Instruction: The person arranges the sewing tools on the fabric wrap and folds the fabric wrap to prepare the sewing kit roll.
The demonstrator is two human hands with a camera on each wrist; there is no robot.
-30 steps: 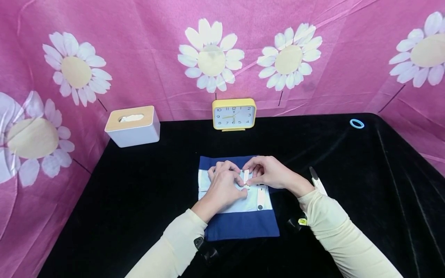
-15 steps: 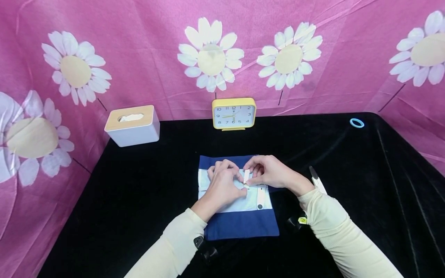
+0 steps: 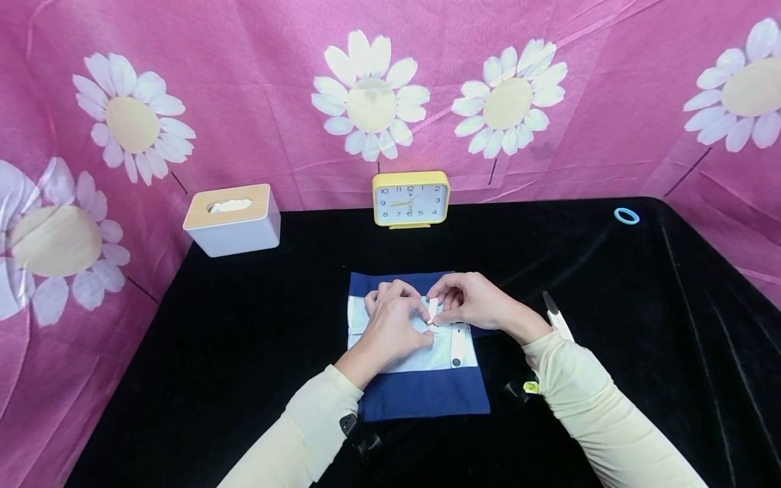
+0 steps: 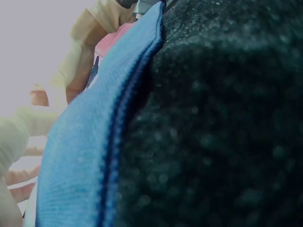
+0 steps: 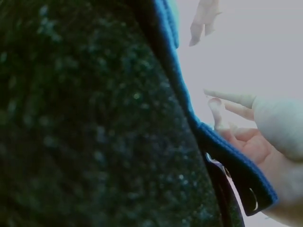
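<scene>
A flat navy-and-pale-blue cloth piece lies on the black cover, with a white tab on its right part ending in a dark round button. My right hand pinches a second short white tab between thumb and fingers. Bent over the pale panel, my left hand rests on the cloth, its index finger close beside that tab and its thumb apart below. In the left wrist view, the navy edge partly covers the hands. The right wrist view shows my right hand behind the cloth edge.
Behind the cloth stands a yellow clock, with a tissue box to its left. A light blue ring lies at the far right. A white object with a dark tip shows beyond my right wrist, near a small yellow item.
Both hands stay nearly in place. The pinched white tab tilts very slightly; the cloth and the surrounding objects have not moved.
</scene>
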